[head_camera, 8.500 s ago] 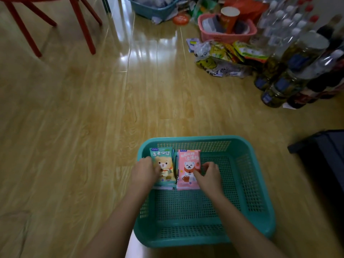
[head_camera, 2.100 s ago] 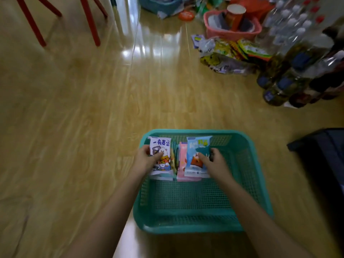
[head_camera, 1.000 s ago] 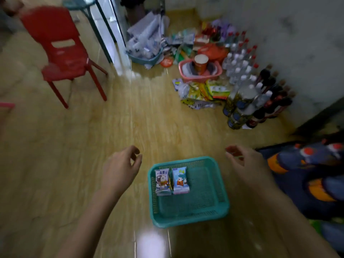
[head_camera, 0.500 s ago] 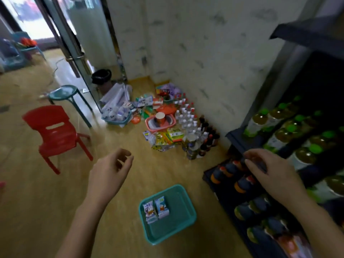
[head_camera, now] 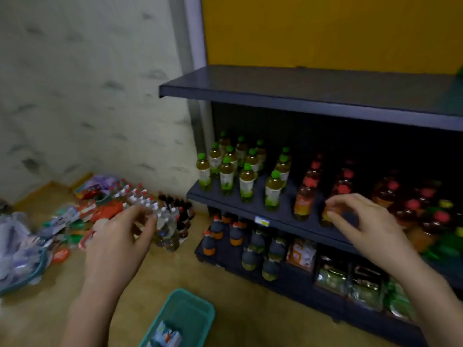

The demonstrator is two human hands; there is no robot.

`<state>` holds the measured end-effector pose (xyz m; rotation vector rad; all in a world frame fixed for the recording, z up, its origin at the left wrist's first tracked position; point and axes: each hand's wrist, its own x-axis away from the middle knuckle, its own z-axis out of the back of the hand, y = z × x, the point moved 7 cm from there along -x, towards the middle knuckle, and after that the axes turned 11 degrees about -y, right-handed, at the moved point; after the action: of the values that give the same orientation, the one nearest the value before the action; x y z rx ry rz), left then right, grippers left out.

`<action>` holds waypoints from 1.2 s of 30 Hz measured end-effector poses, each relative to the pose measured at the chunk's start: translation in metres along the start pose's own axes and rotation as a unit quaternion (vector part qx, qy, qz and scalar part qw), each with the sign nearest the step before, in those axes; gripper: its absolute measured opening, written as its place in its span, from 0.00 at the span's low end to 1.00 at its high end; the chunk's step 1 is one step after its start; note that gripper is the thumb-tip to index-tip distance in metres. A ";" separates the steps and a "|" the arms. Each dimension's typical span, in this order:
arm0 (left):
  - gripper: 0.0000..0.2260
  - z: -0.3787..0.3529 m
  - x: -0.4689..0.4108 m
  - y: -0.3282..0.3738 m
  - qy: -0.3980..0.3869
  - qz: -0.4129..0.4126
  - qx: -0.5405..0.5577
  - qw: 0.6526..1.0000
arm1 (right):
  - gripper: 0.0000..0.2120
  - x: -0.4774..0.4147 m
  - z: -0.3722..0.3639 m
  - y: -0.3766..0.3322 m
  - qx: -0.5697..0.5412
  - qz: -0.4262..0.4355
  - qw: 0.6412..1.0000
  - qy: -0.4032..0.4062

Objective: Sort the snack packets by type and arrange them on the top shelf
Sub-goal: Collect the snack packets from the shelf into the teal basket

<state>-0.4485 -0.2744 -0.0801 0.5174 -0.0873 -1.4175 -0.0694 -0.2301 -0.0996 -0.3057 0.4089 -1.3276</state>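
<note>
At the near end of the teal plastic mesh basket (head_camera: 186, 313) lie colourful foil snack packets (head_camera: 166, 335), blurred; long axis seems to follow the basket's length, facing we cannot tell. Above the basket, left hand (head_camera: 117, 244) and right hand (head_camera: 363, 221): grip slack, empty. Risk, we judge: one scoop mixes types before reaching the dark blue top shelf (head_camera: 300, 88)

We find open room above the top shelf (head_camera: 313, 88), bounded behind it by the yellow panel (head_camera: 325, 28) and left of it by the grey post (head_camera: 190, 33); bottles (head_camera: 246, 182) crowd the tier below it.
</note>
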 end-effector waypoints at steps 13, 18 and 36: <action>0.04 -0.116 0.002 0.297 -0.138 -0.243 0.052 0.959 | 0.15 0.174 0.145 0.193 0.026 -0.226 0.964 0.138; 0.04 -0.158 0.032 0.404 -0.154 -0.283 0.085 0.943 | 0.15 0.219 0.191 0.269 0.049 -0.264 0.957 0.106; 0.05 -0.193 -0.018 0.626 -0.120 -0.320 0.211 0.916 | 0.08 0.141 0.323 0.419 0.051 -0.179 0.969 0.164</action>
<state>0.1920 -0.1615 -0.0014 0.7660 -0.4653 -2.1224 0.4685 -0.2817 -0.0127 -0.0726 0.5785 -1.7568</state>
